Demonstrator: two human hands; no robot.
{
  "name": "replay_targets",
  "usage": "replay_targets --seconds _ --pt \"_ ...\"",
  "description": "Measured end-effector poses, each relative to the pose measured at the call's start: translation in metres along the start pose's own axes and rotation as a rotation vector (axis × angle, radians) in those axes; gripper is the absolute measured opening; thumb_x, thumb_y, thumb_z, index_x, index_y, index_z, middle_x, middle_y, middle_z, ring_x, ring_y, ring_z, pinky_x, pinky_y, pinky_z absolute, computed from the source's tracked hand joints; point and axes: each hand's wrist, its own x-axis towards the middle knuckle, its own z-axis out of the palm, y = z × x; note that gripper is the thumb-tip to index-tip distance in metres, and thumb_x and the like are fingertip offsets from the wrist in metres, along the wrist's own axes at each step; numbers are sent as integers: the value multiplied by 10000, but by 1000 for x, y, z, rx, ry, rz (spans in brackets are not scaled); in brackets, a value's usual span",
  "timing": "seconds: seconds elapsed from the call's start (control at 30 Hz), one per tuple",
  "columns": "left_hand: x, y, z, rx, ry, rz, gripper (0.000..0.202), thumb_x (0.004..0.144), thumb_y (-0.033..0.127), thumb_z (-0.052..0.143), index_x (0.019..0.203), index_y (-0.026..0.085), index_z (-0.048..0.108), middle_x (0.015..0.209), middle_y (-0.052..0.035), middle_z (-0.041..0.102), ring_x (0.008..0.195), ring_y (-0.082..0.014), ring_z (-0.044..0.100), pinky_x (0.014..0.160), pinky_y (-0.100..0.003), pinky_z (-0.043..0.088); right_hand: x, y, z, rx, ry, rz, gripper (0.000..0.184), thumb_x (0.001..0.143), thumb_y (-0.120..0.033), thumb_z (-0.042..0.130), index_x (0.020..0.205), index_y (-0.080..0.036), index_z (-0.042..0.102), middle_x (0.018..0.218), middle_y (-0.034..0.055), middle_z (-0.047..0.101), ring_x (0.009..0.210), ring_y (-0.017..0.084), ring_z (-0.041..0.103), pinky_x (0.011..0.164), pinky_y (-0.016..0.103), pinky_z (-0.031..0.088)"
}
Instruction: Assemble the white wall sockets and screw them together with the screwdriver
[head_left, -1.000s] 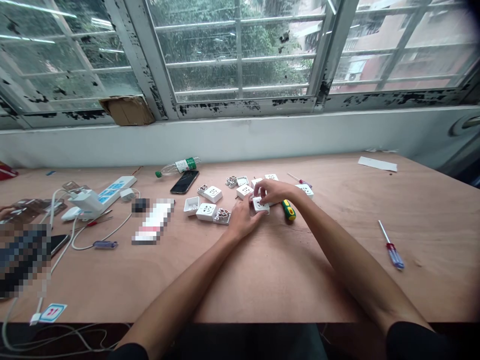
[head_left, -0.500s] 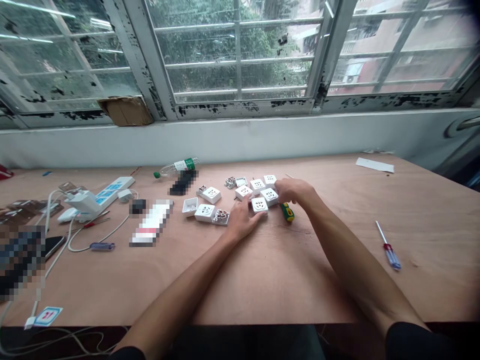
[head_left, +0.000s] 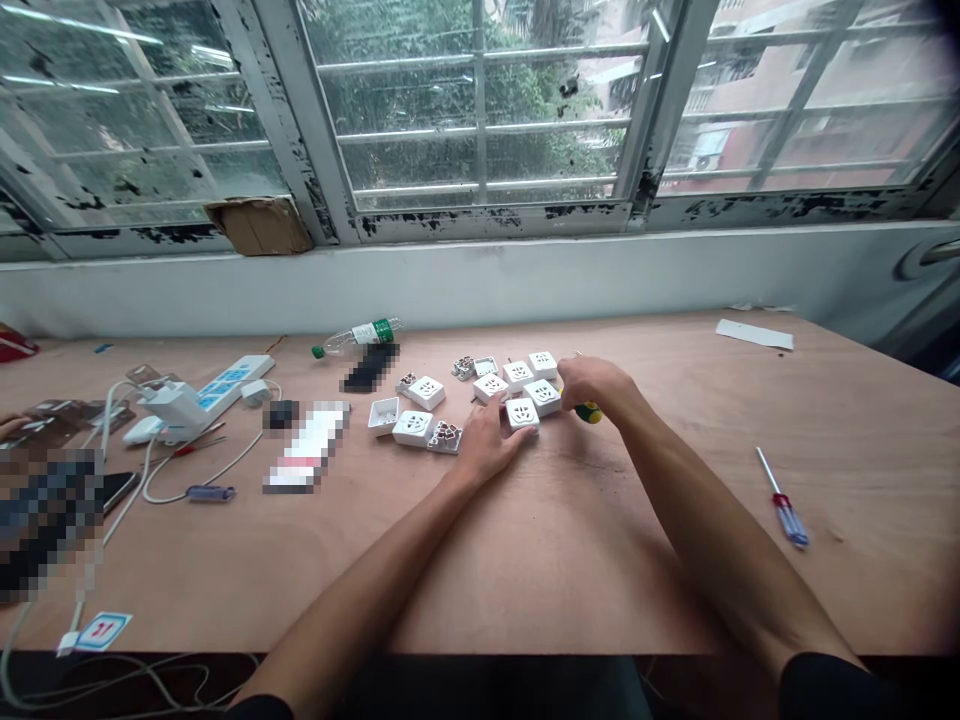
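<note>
From where I stand, the left hand (head_left: 487, 440) rests on the table (head_left: 585, 560), its thumb and fingers grasping the near and left sides of a white socket (head_left: 522, 413). That socket lies face up, closer to the table's far edge than its near one, roughly midway between the ends. Another socket (head_left: 543, 396) sits just behind it, to the right. The right hand (head_left: 596, 382) is bent down over a green-and-yellow handle (head_left: 589, 413), partly covering it; its fingers are curled and hidden, so I can't tell whether they grip anything. Toward the table's right end lies a clear-handled screwdriver (head_left: 784, 500); by the far edge, left of centre, a plastic bottle (head_left: 367, 334).
</note>
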Motion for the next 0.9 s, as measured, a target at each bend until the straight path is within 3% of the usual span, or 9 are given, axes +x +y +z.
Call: replay_targets --seconds 0.17,0.27,0.43,0.57,0.9 --pt "0 2 -1 -9 -6 -2 685 824 479 714 1370 168 440 1198 -154 656 1102 -305 615 950 -477 489 -26 -22 -25 -210 122 137 293 651 -194 733 918 -233 619 903 110 646 854 278 598 607 335 372" --pt "0 3 -2 -14 -7 -5 677 826 487 711 1369 178 450 1212 -158 650 1111 -309 611 951 -484 488 -40 -34 -34 -119 273 96 294 745 -214 682 1028 -204 601 970 130 625 861 269 578 637 340 359" --pt "0 2 -2 -5 -5 -16 689 819 486 718 1378 189 445 1221 -147 647 1120 -305 612 948 -479 492 -50 -44 -39 73 515 -84 265 872 -277 547 1114 -175 580 908 114 615 866 255 535 677 350 352" --pt "0 0 0 -25 6 -6 706 818 500 716 1389 187 442 1226 -151 647 1135 -308 610 958 -485 492 -50 -51 -36 139 490 -191 204 885 -291 526 1041 -184 603 887 94 623 844 231 529 666 342 353" --pt "0 1 0 -47 -4 -19 712 813 516 715 1388 195 443 1232 -151 646 1143 -317 611 964 -503 491 -49 -55 -30 127 428 -245 138 860 -249 531 937 -188 628 885 98 630 869 231 520 681 338 363"
